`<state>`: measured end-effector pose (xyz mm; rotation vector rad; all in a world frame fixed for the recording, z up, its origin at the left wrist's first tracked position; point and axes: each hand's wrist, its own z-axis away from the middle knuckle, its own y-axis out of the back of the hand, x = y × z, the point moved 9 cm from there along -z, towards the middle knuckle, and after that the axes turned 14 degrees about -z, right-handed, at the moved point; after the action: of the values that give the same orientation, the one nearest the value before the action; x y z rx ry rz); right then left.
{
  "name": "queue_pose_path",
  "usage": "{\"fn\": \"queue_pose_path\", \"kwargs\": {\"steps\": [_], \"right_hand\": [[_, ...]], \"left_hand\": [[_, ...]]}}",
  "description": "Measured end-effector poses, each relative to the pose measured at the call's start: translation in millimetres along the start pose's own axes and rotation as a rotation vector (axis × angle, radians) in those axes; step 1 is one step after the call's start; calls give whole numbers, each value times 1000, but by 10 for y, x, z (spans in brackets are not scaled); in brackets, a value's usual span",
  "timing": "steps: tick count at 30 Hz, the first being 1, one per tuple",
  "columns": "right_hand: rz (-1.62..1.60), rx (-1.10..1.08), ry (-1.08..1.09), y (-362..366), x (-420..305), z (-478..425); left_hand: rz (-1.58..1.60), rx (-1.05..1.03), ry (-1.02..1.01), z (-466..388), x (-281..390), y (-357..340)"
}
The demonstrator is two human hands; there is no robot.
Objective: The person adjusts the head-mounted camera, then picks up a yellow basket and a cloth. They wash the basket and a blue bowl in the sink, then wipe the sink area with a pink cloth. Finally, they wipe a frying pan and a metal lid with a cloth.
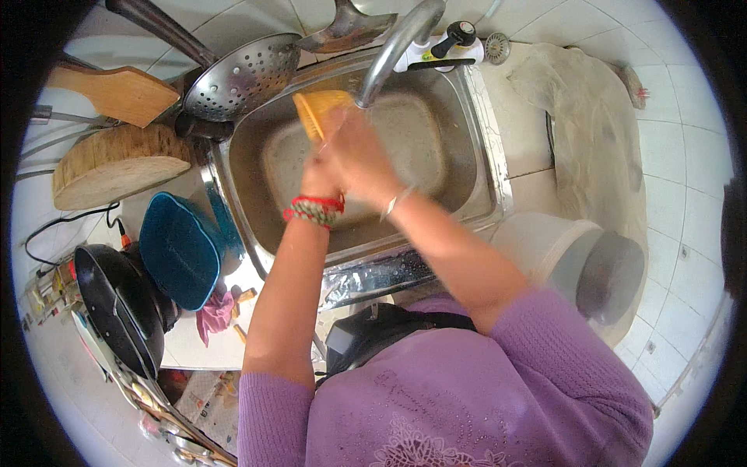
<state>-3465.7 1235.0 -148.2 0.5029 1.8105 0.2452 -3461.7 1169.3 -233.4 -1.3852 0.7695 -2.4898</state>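
Both hands are together over the stainless-steel sink [408,146], below the end of the curved metal faucet [391,52]. A yellow slatted plastic item [321,108], perhaps a small basket or comb-like tool, is at the fingers, its far end tilted up to the left. My right hand [362,152] lies over it, blurred by motion, fingers partly hidden. Beneath and to the left, my left hand [321,175] is closed near its lower end; a red and green bracelet circles that wrist. Which hand bears the item's grip cannot be told.
Left of the sink are a perforated metal skimmer [245,76], a wooden spatula [117,90], a round wooden chopping board [117,163], a blue plastic basin [181,251] and a black pan [117,303]. At the right stand a translucent plastic container [543,245] and a crumpled plastic sheet [589,117].
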Motion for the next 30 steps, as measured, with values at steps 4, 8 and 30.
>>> {"fn": "queue_pose_path", "kwargs": {"steps": [4, 8, 30], "right_hand": [[287, 11, 10, 74, -17, -162], [-1029, -186, -1000, -29, 936, -128], [-1262, 298, -1035, 51, 920, 478]], "left_hand": [[-420, -135, -4, 284, 60, -127], [-313, 20, -31, 417, 109, -129], [-2028, -157, -380, 160, 233, -616]]}}
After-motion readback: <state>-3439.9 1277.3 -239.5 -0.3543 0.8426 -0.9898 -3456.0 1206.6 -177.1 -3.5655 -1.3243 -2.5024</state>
